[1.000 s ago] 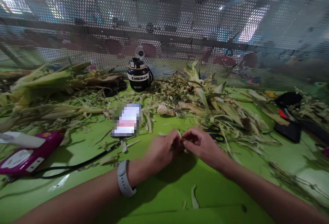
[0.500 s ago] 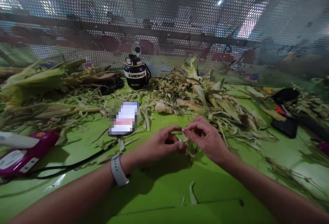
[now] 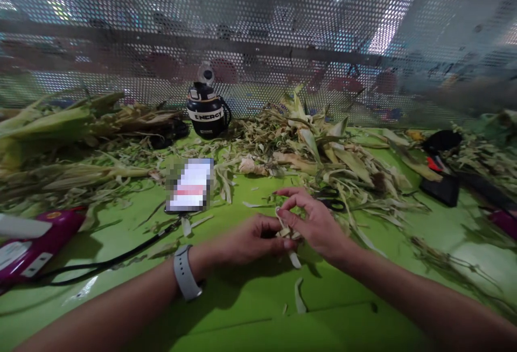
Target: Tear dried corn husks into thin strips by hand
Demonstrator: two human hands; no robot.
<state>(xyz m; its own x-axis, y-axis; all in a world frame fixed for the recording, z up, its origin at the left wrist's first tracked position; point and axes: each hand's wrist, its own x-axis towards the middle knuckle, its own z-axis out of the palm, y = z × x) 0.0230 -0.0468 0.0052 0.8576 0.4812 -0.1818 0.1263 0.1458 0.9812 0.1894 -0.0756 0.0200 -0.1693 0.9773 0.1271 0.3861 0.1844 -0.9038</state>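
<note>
A small bundle of folded corn husk strips [image 3: 285, 232] sits between my two hands, low over the green table. My left hand [image 3: 252, 237], with a grey watch band on its wrist, pinches the bundle between thumb and fingers. From the other side my right hand [image 3: 311, 222] has its thumb tip at a thin looped husk strip [image 3: 278, 215] standing up from the bundle. Its upper fingers are curved and lifted. One pale strip end [image 3: 294, 259] hangs below the bundle. Fingers partly hide the folds. Just behind my right hand lie black-handled scissors [image 3: 334, 202].
Piles of dried husk [image 3: 323, 139] line the back, with more husks [image 3: 52, 136] at left. A black bottle [image 3: 205, 115], a blurred-out phone [image 3: 190, 187] on a cord, and a magenta tool [image 3: 44, 239] stand around. A perforated screen [image 3: 258, 34] rises behind.
Both hands have come down slightly, and my right hand's upper fingers have lifted. The scissors behind it now show. The whole view has shifted a little.
</note>
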